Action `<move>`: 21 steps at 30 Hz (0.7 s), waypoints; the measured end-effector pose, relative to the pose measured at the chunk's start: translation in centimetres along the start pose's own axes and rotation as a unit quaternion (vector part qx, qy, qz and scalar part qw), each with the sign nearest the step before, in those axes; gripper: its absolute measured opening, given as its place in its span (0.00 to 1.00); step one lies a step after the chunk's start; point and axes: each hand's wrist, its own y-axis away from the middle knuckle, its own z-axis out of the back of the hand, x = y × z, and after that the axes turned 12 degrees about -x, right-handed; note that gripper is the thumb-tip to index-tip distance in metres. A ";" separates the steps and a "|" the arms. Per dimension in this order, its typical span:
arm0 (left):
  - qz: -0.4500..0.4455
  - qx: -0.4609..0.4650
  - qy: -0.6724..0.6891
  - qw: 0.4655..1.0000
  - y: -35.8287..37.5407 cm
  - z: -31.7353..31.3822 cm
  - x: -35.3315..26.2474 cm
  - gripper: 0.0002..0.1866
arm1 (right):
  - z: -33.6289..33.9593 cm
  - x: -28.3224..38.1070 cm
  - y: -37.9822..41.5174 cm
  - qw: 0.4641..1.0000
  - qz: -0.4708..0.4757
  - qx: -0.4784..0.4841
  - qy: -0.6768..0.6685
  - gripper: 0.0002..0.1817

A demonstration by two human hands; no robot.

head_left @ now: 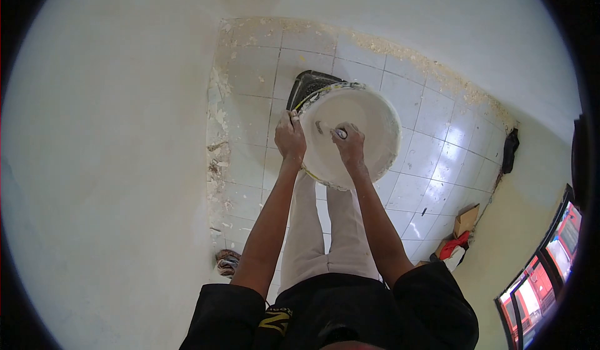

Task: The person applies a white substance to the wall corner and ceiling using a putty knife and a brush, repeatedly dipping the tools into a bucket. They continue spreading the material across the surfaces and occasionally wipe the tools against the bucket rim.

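A large round bucket [387, 109] of whitish paint is in front of me, its rim smeared and crusted. My left hand [290, 139] is closed over the bucket's left rim. Over the paint, my right hand [350, 145] grips what looks like a short paintbrush [320, 127], coated whitish, its head pointing left at the paint surface. Most of its handle is hidden in my fist. Behind the bucket's upper left side, a black paint tray [306, 87] shows, partly covered by the bucket.
White floor tiles [250, 122] carry paint flakes along the wall edges. Pale walls [112, 162] rise on the left and ahead. A crumpled cloth [227, 262] lies at lower left. A cardboard box [465, 220] and a red cloth [455, 244] are at right, near a window [537, 281].
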 end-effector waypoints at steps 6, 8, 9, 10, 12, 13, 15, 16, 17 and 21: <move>0.002 -0.002 0.003 1.000 0.0 0.0 0.0 0.15 | -0.3 -0.2 0.2 0.990 0.137 -0.006 0.033 0.08; 0.006 0.001 0.004 1.000 0.0 0.0 0.0 0.14 | -0.3 0.3 0.6 0.992 0.108 0.021 0.056 0.08; 0.009 0.005 0.006 1.000 0.0 0.0 0.0 0.14 | -0.3 0.7 0.8 0.992 0.108 0.022 0.056 0.08; 0.010 0.005 0.006 1.000 0.1 0.0 0.1 0.14 | -0.3 1.1 1.0 0.992 0.110 0.028 0.060 0.08; 0.006 0.022 -0.002 1.000 -0.1 0.1 0.2 0.14 | -0.5 1.5 1.0 0.991 0.113 0.033 0.061 0.08; 0.006 0.022 -0.003 1.000 -0.1 0.0 0.3 0.14 | -0.7 1.4 1.0 0.989 0.124 0.027 0.070 0.08; 0.017 0.016 0.000 1.000 -0.1 -0.1 0.4 0.14 | -1.0 0.8 0.9 0.987 0.136 0.023 0.078 0.08; 0.018 0.016 -0.001 1.000 -0.1 0.0 0.3 0.14 | -1.2 0.4 0.7 0.990 0.131 0.008 0.055 0.07; 0.019 0.022 -0.005 1.000 -0.1 0.1 0.3 0.14 | -1.2 -0.1 0.4 0.991 0.127 -0.008 0.032 0.06; 0.018 0.015 -0.002 1.000 -0.2 0.3 0.0 0.14 | 0.0 0.0 -0.1 0.999 0.006 -0.016 -0.031 0.07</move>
